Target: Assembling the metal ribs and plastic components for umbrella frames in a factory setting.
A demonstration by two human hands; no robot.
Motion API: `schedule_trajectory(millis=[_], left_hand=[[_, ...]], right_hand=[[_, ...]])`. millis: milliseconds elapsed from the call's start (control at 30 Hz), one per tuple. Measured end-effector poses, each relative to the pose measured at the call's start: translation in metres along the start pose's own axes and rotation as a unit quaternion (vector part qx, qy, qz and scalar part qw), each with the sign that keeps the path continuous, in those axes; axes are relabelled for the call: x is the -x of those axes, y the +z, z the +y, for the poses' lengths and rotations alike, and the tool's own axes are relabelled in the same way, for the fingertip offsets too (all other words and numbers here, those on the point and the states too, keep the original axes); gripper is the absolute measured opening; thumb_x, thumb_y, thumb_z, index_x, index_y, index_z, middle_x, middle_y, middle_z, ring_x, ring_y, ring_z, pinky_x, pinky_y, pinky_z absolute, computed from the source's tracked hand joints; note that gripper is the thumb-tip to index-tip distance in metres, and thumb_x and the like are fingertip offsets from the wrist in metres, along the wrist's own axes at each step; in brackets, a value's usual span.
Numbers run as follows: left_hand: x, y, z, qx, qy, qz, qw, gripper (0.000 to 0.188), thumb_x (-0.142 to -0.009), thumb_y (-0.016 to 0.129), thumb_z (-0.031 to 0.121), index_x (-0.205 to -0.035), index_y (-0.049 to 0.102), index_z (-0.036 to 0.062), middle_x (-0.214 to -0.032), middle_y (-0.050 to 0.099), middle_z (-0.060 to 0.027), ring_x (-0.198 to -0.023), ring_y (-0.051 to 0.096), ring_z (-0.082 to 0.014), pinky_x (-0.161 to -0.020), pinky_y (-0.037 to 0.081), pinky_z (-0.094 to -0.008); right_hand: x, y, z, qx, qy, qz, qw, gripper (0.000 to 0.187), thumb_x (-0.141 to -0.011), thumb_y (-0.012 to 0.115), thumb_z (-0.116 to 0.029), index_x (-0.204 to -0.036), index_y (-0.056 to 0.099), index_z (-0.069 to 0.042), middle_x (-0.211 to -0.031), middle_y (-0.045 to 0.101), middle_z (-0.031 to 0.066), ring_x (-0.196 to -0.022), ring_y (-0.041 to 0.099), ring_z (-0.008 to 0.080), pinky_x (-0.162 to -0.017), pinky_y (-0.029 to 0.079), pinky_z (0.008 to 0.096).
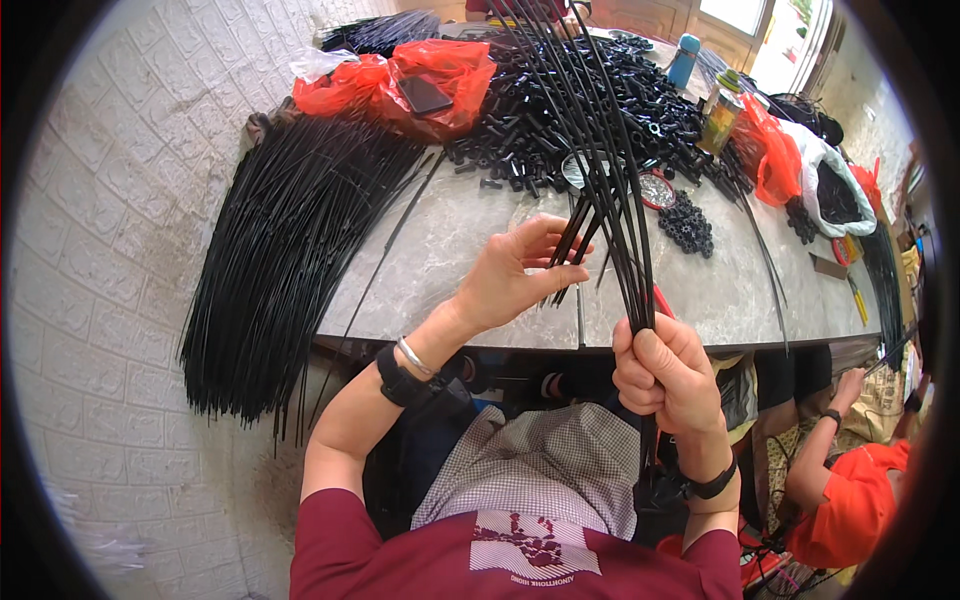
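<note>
Right grip [665,380] is clenched around black rods [638,295] raised over the tabletop [430,250]; some are half-encircled by the left grip [505,280], whether pinched cannot be told. Behind them, beside a red bag [455,70], heaped fittings [515,120] are partly hidden.

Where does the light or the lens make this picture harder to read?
Head view: daylight washes out the doorway; head view: lines on the wall bend near the picture's dark rim; head view: the black rods above the right hand blend into the dark heap of parts behind them.
</note>
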State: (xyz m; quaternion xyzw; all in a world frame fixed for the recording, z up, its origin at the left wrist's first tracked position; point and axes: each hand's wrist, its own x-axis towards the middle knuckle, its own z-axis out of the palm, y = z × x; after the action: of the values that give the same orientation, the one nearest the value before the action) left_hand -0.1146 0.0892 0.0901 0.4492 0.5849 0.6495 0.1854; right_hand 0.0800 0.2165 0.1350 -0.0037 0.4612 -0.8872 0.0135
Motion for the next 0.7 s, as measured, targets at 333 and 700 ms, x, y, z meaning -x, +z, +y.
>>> schedule_trajectory(millis=[333, 700], left_hand=[[-0.001, -0.007, 0.006, -0.145, 0.023, 0.034, 0.989, 0.024, -0.084, 0.074, 0.015, -0.103, 0.066, 0.0034, -0.085, 0.069, -0.0038, -0.079, 0.066, -0.0109, -0.069, 0.054, -0.0285], [0.008, -0.016, 0.001, -0.182, 0.068, 0.010, 0.981, 0.030, -0.089, 0.068, 0.012, -0.116, 0.064, -0.0004, -0.083, 0.071, -0.0060, -0.076, 0.068, -0.0145, -0.070, 0.054, -0.0270]], right_hand=[[-0.001, 0.005, 0.001, 0.017, 0.014, 0.008, 1.000, 0.023, -0.104, 0.043, -0.019, -0.108, 0.052, 0.002, -0.066, 0.039, -0.0027, -0.048, 0.027, 0.0025, -0.041, 0.021, 0.0199], [-0.006, 0.005, 0.004, 0.020, 0.015, 0.014, 1.000, 0.022, -0.104, 0.043, -0.019, -0.108, 0.052, 0.001, -0.067, 0.039, -0.0027, -0.048, 0.027, 0.0025, -0.041, 0.020, 0.0198]])
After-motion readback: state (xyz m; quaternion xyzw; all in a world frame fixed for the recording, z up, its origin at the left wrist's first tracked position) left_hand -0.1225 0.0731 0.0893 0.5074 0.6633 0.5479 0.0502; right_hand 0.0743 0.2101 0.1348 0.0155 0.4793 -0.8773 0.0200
